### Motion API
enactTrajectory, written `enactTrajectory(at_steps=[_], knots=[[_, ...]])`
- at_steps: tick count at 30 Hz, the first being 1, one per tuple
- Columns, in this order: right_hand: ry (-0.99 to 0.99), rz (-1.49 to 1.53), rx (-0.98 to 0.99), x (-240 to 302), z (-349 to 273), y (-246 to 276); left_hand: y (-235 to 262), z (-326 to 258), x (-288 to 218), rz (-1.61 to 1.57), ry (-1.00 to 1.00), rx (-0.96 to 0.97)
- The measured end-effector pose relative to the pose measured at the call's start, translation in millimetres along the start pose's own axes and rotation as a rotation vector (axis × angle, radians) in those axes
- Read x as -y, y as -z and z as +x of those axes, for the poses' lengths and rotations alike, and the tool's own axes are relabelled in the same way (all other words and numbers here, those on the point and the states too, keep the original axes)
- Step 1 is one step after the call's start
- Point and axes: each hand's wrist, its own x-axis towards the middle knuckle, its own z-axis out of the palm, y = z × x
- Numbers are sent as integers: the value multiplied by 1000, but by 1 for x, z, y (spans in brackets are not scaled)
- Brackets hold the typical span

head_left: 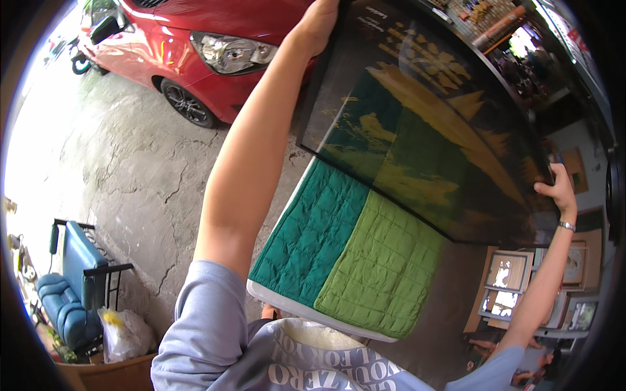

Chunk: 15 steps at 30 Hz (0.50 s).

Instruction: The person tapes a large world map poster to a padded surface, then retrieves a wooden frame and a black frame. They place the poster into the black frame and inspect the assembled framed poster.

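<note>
Between both my hands hangs a large black-framed glass panel (427,107) with a gold picture printed on it, raised and tilted. My left hand (318,31) grips its upper left edge; the fingertips are hidden at the top of the view. At the right edge my right hand (558,190) is closed round the frame, thumb on the front side. Below the panel lies a quilted blanket (391,257), dark green on one half and light green on the other, spread over a white-edged table (259,291). Through the glass the covered part of the quilt shows dimly.
A red car (251,19) is parked at the far left, close to my left arm. At the lower left are a blue padded chair (85,260) and a white plastic bag (127,335). Several framed pieces (508,270) lean at the right. The concrete floor (130,169) is cracked.
</note>
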Motion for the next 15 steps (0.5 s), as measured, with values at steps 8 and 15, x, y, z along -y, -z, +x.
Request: enactTrajectory(at_steps=[8,15], knots=[[262,85,48,50,6,-1,41,22,25,-143,48,159],[434,108,-63,16,16,-9,81,61,32,-184,175,-68]])
